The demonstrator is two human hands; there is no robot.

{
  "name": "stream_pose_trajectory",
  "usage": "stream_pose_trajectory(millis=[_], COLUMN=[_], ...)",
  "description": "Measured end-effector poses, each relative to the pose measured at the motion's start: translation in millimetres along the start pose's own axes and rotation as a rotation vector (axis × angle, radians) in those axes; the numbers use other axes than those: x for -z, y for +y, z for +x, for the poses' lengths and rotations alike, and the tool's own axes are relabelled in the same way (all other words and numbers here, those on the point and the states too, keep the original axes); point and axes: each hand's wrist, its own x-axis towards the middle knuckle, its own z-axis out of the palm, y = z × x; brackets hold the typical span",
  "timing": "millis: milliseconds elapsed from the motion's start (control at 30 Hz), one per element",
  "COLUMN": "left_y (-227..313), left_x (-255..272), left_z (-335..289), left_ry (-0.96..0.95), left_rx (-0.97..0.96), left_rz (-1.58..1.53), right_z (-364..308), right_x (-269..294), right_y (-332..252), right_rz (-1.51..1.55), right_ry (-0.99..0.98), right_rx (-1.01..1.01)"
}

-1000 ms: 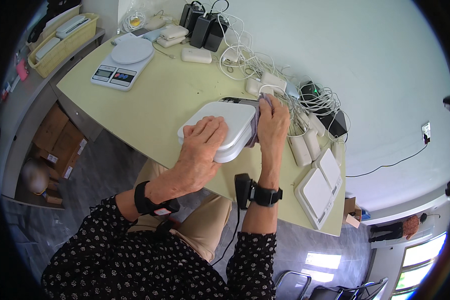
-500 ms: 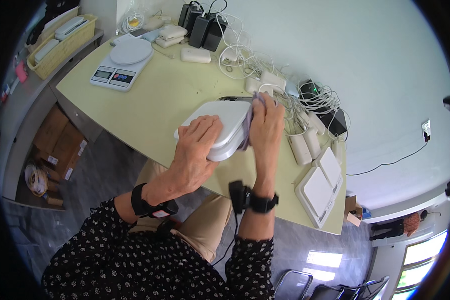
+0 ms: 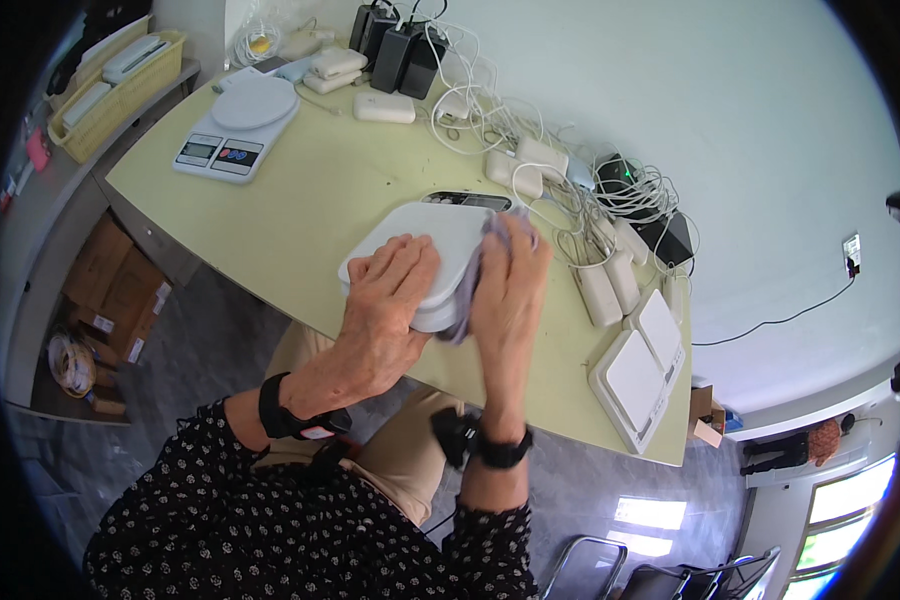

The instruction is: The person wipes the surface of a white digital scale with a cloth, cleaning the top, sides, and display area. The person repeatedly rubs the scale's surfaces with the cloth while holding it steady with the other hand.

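Observation:
A white kitchen scale (image 3: 442,228) with a rounded-square top is in front of me, over the table's near part. Its dark panel (image 3: 467,200) shows along the far edge. My left hand (image 3: 388,305) grips the scale's near left part, fingers across the top and thumb low at the near edge. In my right hand (image 3: 510,290) is a greyish-purple cloth (image 3: 467,295), pressed to the scale's right side. The fingertips of that hand are partly hidden in the cloth. I cannot tell whether the scale's underside touches the table.
Another kitchen scale (image 3: 238,130) stands at the table's far left. Tangled white cables (image 3: 480,110), power banks (image 3: 384,107) and black blocks (image 3: 397,60) line the wall side. Two flat white scales (image 3: 632,385) lie at the right edge. A yellow basket (image 3: 120,95) sits on the left shelf.
My right hand and the cloth have moved left and toward me along the scale's side. The scale has shifted slightly left, and more of its dark panel shows.

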Motion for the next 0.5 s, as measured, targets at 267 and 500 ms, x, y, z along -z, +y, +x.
stream_pose_trajectory(millis=[267, 500], left_y=[7, 5], left_x=[0, -7], left_z=[-4, -3], left_ry=[-0.004, 0.013], left_rx=[-0.037, -0.061], left_rz=[0.064, 0.074], right_z=[40, -56], right_x=[-10, 0], right_y=[27, -8], right_rz=[-0.009, 0.174], right_ry=[0.068, 0.005], right_rx=[-0.137, -0.057])
